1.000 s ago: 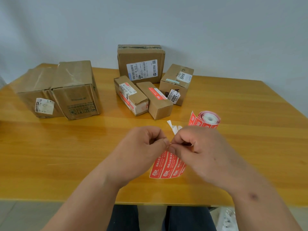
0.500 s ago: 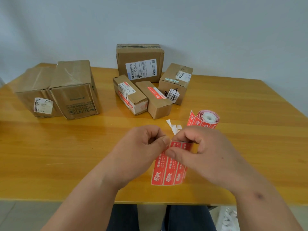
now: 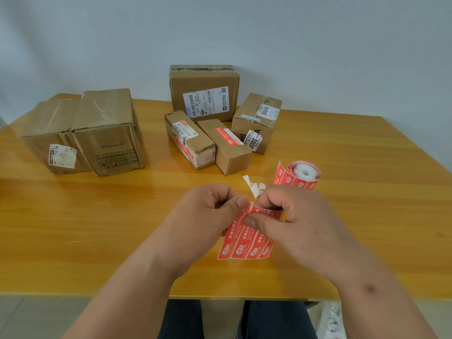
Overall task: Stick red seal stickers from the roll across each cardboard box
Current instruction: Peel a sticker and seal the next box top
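1. A wooden table point(image 3: 73, 228), orange-yellow and glossy, fills most of the view.
2. A plain pale wall point(image 3: 318, 45) stands behind it.
3. Small curled white paper scraps point(image 3: 252, 184) lie on the tabletop.
4. Dark trousers point(image 3: 181, 319) show below the near edge.

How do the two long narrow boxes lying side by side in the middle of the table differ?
The left narrow box carries a white barcode label on top and a red strip along its side; the right narrow box shows one red-and-white sticker on top and plain sides. The left one's near end is printed white, the right one's bare. Both are brown cardboard, lying flat.
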Demonstrator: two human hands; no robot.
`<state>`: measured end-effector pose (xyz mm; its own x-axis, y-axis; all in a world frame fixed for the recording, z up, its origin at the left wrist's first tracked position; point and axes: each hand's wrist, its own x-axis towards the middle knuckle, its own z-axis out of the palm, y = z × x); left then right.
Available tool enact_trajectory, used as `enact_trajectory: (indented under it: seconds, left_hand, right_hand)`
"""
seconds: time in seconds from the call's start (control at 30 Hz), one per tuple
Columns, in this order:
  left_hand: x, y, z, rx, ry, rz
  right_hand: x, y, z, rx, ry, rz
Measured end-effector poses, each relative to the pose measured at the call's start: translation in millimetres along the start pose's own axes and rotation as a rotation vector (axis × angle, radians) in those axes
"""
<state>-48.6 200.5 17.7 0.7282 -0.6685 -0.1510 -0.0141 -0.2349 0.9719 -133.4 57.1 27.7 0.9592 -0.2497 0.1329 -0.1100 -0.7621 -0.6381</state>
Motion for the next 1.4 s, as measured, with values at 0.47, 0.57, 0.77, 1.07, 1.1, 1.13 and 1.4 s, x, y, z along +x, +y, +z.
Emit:
enact_trajectory:
  seconds: [0.47,0.57,0.77,1.07,1.1,1.13,1.4]
  left_hand:
    - [-1.0,0.2,-2.9,-0.008,0.01,0.033]
    - [0.3,-0.5,-5.5,-0.003,-0.022,0.015]
    - [2.6,-2.0,-3.6,-0.014,0.023,0.003]
    - [8.1,-5.7,-1.2,-0.095,0.098,-0.018]
    - [7.8,-5.2,-1.2,-0.11,0.101,-0.021]
    - [7.6,-4.6,-1.2,-0.119,0.104,-0.02]
    - [4.6,-4.2,-3.5,-0.086,0.069,0.015]
  right_hand:
    - [0.2,-0.6,-3.0,0.094,-0.076,0.12]
    - [0.8,-0.7,-2.7,0.098,-0.076,0.118]
    - [2.6,-1.2,-2.9,0.076,-0.109,0.121]
    - [1.5,-8.0,-1.7,-0.119,0.006,0.044]
    - [1.6,-8.2,-2.1,-0.096,-0.002,0.061]
    - [2.0,-8.5,-2.4,-0.059,-0.011,0.086]
    - [5.2,-5.4,-1.5,-0.02,-0.065,0.144]
